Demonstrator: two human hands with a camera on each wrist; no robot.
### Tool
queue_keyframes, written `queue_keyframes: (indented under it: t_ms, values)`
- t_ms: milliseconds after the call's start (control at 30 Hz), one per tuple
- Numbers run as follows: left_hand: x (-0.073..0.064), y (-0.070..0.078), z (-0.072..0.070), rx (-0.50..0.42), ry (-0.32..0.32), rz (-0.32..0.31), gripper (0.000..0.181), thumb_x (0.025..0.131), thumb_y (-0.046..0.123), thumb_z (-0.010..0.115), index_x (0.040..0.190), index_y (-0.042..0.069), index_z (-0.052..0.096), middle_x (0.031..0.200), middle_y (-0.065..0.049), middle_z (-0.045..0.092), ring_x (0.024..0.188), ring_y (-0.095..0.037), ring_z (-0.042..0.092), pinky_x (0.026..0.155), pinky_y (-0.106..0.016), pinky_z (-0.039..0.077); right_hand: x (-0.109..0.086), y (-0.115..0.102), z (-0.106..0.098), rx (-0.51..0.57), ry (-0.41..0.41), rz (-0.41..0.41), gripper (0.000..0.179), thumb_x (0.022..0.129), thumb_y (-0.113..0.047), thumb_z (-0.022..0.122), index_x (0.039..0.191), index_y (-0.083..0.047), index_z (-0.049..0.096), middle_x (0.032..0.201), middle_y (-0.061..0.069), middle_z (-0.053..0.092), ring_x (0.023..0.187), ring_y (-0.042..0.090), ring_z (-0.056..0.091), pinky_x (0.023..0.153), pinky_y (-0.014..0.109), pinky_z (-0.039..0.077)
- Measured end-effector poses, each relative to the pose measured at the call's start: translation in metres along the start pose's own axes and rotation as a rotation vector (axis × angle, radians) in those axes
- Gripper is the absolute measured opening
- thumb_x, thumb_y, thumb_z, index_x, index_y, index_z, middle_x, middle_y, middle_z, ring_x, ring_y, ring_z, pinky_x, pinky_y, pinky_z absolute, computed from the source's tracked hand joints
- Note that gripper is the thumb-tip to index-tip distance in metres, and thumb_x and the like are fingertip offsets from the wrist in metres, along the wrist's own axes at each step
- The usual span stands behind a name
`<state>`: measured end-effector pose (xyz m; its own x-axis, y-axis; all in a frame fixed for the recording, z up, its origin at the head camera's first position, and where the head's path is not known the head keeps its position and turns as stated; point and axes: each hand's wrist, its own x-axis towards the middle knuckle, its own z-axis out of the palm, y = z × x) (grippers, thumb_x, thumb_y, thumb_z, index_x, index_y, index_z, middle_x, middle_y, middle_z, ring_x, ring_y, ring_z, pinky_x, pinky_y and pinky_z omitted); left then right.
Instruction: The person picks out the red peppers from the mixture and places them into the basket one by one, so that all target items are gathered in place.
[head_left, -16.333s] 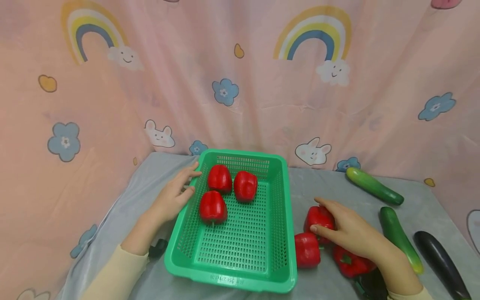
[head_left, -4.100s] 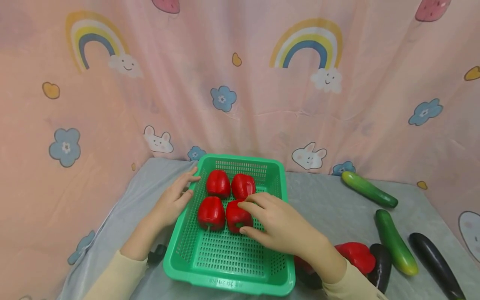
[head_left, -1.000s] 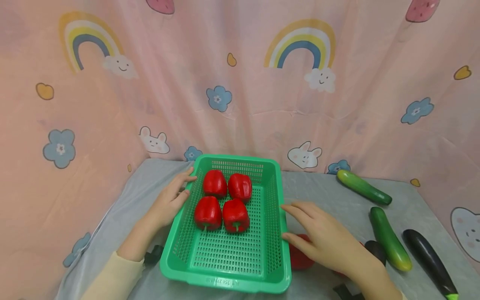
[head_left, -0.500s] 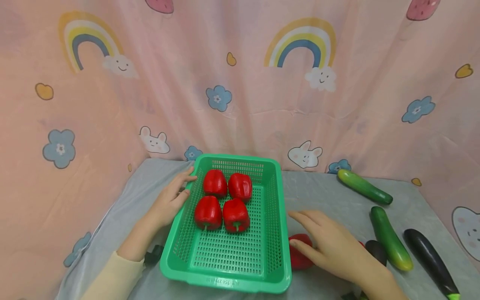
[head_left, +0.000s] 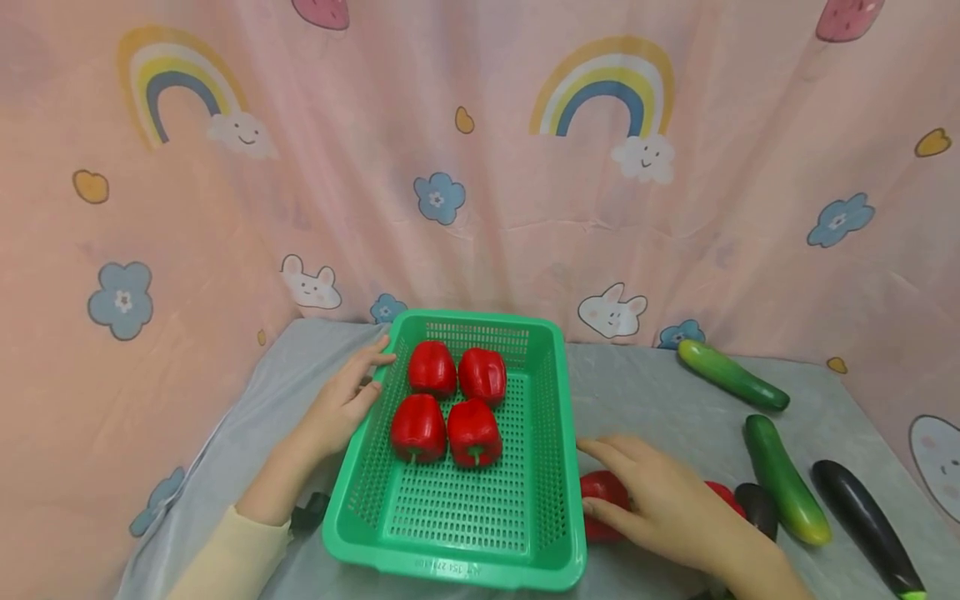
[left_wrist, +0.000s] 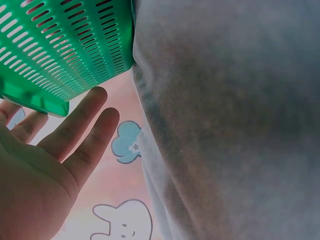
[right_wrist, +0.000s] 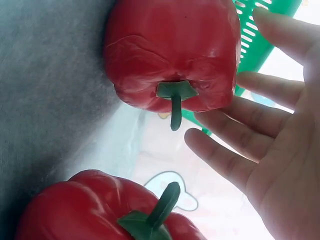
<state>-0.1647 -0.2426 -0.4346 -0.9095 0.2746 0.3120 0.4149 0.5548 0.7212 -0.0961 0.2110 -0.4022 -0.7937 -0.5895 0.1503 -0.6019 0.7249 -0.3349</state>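
Observation:
My left hand (head_left: 341,404) rests its straight fingers on the left rim of a green perforated plastic basket (head_left: 453,571). Inside, toward the back left, stand several red bell peppers (head_left: 417,427). Just right of the basket, my right hand (head_left: 660,500) reaches over another red bell pepper (head_left: 602,490), partly hidden by it in the head view. The right wrist view shows that pepper (right_wrist: 175,50) stem toward the camera, the fingers spread loosely along its side without curling round it. A further red pepper (right_wrist: 100,210) lies nearby, mostly covered by my right hand in the head view.
On the right of the grey cloth lie two green zucchini (head_left: 731,375), a long dark eggplant (head_left: 866,525) and a second dark vegetable (head_left: 757,507) beside my right wrist. A pink patterned curtain (head_left: 510,250) hangs behind the basket.
One more pepper is in the basket than at the oldest frame; my right hand was on it there. Since then that hand has moved out right and down over the pepper outside. My left hand stays put.

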Motion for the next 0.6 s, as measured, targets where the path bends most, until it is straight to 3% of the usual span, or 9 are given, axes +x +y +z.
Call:
queue_keyframes:
  t_ms: [200,367,600]
  values:
    - [0.0006,-0.0008,0.0010,-0.002,0.005,-0.001,0.043,0.109,0.009,0.051,0.152,0.008,0.058,0.177,-0.004,0.034,0.137,-0.037,0.060,0.107,-0.064,0.051,-0.0010,0.0016,0.0021,0.044,-0.049,0.021,0.072,0.096,-0.065,0.075,0.152,-0.022,0.063,0.139,-0.012,0.067,0.124,0.015,0.066,0.095,0.046,0.064]
    - [-0.0002,-0.0018,0.0009,-0.003,0.005,0.001,0.042,0.109,0.009,0.051,0.151,0.007,0.058,0.177,-0.004,0.034,0.142,-0.038,0.056,0.108,-0.065,0.051,-0.0006,0.0020,0.0033,0.072,-0.113,0.053,0.078,0.093,-0.070,0.075,0.153,-0.021,0.063,0.141,-0.012,0.066,0.126,0.016,0.064,0.095,0.048,0.063]
    - [0.0003,-0.0007,0.0008,-0.006,0.008,0.006,0.043,0.109,0.007,0.051,0.151,0.006,0.058,0.177,-0.006,0.034,0.139,-0.038,0.058,0.107,-0.064,0.051,-0.0001,0.0035,0.0038,0.070,-0.140,0.057,0.078,0.089,-0.073,0.076,0.148,-0.023,0.067,0.136,-0.013,0.067,0.121,0.014,0.064,0.091,0.044,0.065]
